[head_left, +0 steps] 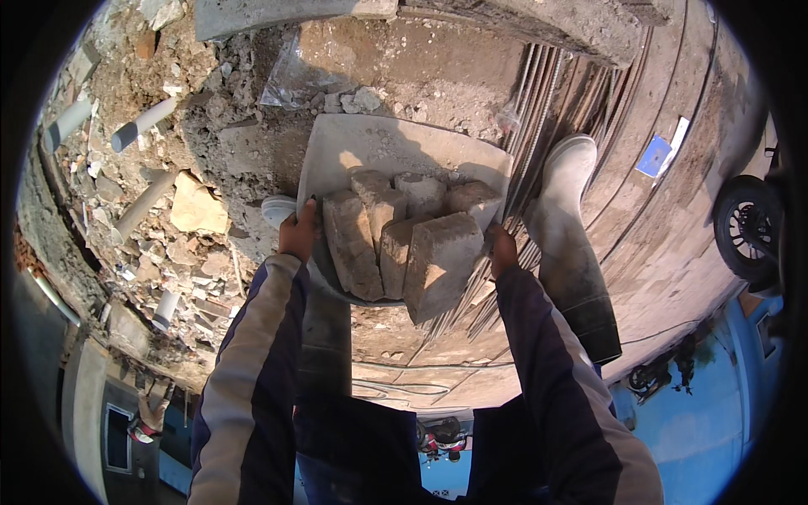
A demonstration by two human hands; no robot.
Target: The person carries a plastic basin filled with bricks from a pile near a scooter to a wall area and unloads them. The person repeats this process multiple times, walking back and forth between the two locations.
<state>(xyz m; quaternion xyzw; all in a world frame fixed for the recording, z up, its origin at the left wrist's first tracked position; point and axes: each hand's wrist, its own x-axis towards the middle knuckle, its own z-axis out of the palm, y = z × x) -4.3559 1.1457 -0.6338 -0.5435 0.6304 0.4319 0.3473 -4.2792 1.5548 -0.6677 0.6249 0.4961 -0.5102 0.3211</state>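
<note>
Between my hands is a grey, scoop-shaped carrying pan (pixel 345 139), with its wide flat lip pointing away from me. Several dusty, brown-grey bricks (pixel 442 252) are piled in it, some standing on edge. One large block at the near right sticks out past the rim. My left hand (pixel 297 233) is closed round the pan's left edge. On the opposite edge, my right hand (pixel 503 250) grips the pan, its fingers partly hidden. I cannot tell whether the pan touches the ground beneath.
Long steel rebars (pixel 539 93) lie at the right, beside my boot (pixel 568 177). Rubble (pixel 198 278) spreads on the left, with grey pipes (pixel 143 124) sticking up. Concrete slabs (pixel 513 25) border the far side. A motorcycle wheel (pixel 747 227) is at the far right. A person (pixel 151 414) shows at the lower left.
</note>
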